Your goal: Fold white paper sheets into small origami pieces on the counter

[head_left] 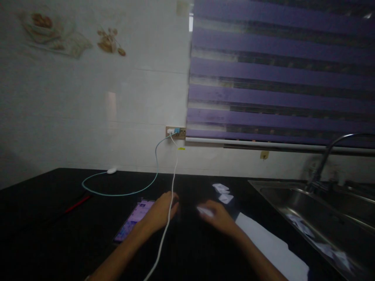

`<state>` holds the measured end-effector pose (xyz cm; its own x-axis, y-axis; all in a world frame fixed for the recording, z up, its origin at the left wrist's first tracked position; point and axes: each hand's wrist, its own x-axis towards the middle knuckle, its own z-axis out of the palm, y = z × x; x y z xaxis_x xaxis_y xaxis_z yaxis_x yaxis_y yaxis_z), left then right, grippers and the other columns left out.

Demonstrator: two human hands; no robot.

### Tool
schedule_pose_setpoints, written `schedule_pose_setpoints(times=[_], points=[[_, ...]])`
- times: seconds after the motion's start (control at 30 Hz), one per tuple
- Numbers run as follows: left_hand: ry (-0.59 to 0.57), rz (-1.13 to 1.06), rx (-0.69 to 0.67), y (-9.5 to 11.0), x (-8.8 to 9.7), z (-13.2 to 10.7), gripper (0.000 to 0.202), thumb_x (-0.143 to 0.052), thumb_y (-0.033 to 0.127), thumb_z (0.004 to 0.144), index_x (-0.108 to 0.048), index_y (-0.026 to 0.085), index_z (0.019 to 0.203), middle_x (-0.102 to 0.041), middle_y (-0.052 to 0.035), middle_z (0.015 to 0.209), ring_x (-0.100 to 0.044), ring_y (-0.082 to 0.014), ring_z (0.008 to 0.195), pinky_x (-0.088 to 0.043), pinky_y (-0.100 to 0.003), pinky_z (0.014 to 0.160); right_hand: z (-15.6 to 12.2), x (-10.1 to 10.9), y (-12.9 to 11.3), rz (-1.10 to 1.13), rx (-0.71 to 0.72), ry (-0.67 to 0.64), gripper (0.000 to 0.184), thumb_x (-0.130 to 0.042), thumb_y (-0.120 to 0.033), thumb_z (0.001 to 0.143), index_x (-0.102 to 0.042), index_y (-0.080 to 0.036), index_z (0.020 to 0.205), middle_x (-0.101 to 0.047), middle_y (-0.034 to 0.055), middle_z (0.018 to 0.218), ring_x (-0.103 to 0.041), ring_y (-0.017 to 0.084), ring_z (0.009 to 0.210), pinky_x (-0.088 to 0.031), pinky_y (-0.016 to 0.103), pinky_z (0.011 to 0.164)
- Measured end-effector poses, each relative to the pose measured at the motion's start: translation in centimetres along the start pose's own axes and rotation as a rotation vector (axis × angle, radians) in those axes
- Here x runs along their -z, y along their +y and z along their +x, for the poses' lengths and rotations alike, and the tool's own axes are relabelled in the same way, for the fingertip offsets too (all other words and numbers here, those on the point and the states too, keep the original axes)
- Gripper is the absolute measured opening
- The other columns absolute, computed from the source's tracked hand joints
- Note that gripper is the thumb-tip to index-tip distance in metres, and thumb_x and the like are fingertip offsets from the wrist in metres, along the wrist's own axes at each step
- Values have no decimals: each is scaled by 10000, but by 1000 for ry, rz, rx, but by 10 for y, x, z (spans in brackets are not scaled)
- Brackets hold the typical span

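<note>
My right hand [218,217], smeared by motion, is closed on a small folded piece of white paper [205,211] above the dark countertop. To its left, my left hand [164,208] is held with thumb and fingers apart and nothing seen between them. A white cable [166,230] runs down across the view in front of my left hand and wrist. Beside that wrist lies a phone [133,222] with its screen lit, partly covered by my arm. Past my right hand are several small folded papers [225,198], and a larger white sheet [269,246] lies partly behind my right forearm.
A steel sink [266,199] with a curved faucet [325,156] is at the right, with more folded papers [301,226] at its near edge. A light-blue cable [117,194] loops from the wall socket [180,133]. Something thin and red [77,203] lies at the left.
</note>
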<state>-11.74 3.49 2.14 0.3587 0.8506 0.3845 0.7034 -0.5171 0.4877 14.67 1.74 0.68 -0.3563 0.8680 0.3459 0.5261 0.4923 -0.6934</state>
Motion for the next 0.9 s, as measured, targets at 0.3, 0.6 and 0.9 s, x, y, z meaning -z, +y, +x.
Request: schedule_pose_setpoints(times=[0.3,0.6,0.9], points=[[-131,-399,125,42,-50,-1,429,-333,530,910,-582,188,980,-654,-57,900,-596,-191,802,-410,-274,679,4,-10,2,255,-61,52,361,-666,-381,777,-643,-161,1062,-673,97,1038,-622,238,968,-465,389,891],[-145,-355,119,41,-52,-2,371,-361,464,899,-576,172,823,-609,-31,759,-543,-168,691,-381,-251,614,1,-20,-11,492,-70,-119,324,-698,-380,755,-669,-150,981,-694,80,935,-648,207,859,-493,347,798],[-97,-351,86,46,-42,-5,407,-390,516,887,-586,175,783,-599,-22,711,-536,-166,685,-367,-234,592,5,-11,-11,449,-65,-60,355,-627,-464,795,-690,-147,943,-699,83,946,-637,227,916,-470,371,853]])
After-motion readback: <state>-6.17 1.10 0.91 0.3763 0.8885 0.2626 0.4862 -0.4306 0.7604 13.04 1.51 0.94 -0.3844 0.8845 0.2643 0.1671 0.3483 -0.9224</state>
